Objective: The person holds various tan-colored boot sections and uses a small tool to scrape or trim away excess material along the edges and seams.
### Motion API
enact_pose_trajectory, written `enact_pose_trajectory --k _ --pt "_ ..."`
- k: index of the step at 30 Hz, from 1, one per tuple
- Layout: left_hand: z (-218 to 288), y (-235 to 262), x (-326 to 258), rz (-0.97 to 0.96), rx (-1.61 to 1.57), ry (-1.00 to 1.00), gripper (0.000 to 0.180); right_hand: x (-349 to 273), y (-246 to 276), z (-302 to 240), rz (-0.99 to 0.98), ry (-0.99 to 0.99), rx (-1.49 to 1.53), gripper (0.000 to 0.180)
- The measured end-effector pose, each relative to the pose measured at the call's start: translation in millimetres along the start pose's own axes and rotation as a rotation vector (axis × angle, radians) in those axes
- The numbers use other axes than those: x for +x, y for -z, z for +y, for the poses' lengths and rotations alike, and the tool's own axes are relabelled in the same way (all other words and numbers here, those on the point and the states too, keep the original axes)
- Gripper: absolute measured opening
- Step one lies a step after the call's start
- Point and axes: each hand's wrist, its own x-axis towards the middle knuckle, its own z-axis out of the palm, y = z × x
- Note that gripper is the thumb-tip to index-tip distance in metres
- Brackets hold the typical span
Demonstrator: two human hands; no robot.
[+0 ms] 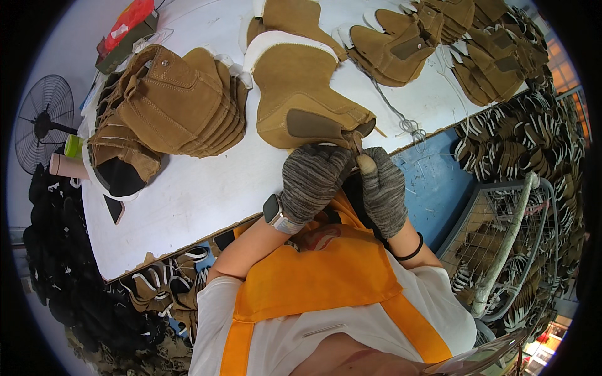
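Orange apron (320,276) and white shirt (282,338) are seen nearest the camera. Just beyond them, one brown boot upper (295,75) with a white rim is laid on the white table (182,207), its lower side turned toward the near edge. Its lower right part is held by the curled, gloved fingers of the left hand (313,182), while a small tab (358,144) there is pinched between the thumb and fingers of the right hand (384,191). To the left, brown uppers (182,106) are stacked
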Motion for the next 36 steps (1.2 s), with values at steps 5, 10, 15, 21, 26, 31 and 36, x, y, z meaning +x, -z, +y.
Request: enact_pose_trajectory --k 5,10,15,21,26,31,36 --pt "-2.2 -3.2 -1.5 0.019 0.027 -0.002 0.013 -5.8 -3.9 6.7 0.044 -0.006 0.114 0.033" --pt "1.2 -1.3 0.7 0.008 0.025 0.015 0.012 -7.7 -2.2 10.4 0.006 -0.110 0.190 0.037" --pt "3.1 4.6 3.9 -0.018 -0.029 0.021 0.011 -0.6 1.3 2.4 -0.022 0.015 0.017 0.029" --pt "2.3 7.5 5.1 0.119 -0.098 0.096 0.014 6.3 7.1 18.6 0.126 0.037 0.051 0.022" --pt "1.6 14.4 -3.7 0.268 -0.409 0.343 0.017 56.2 7.0 65.9 0.207 0.036 -0.440 0.039" --pt "2.8 24.7 -7.3 0.279 -0.692 0.501 0.014 83.8 -16.7 95.9 0.130 0.195 -0.644 0.037" --pt "-1.7 28.6 -14.0 0.219 -0.708 0.540 0.014 97.9 -12.3 76.1 0.221 0.286 -0.493 0.032"
